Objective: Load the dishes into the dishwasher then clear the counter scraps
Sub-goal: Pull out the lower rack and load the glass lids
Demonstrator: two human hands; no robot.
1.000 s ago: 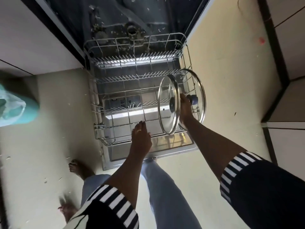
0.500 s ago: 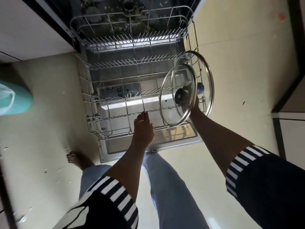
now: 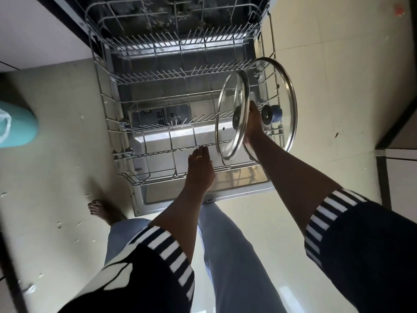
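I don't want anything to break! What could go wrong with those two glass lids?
The right hand sits between two glass lids, the small lid and the big lid, both on edge at the rack's right end. They could knock together and chip. If a lid isn't seated between the prongs, it may tip over when the hand lets go. The left hand rests on the rack's front rim; a jolt there could shake them.

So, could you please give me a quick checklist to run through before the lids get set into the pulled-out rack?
1. Lower rack pulled out over the open door: ok.
2. Left hand resting on the rack's front rail: ok.
3. Right hand between the small glass lid and large glass lid, holding both: ok.
4. Free tine rows near the lids: ok.
5. Lids seated in tines: cannot tell.
6. Grip secure on both lids: cannot tell.
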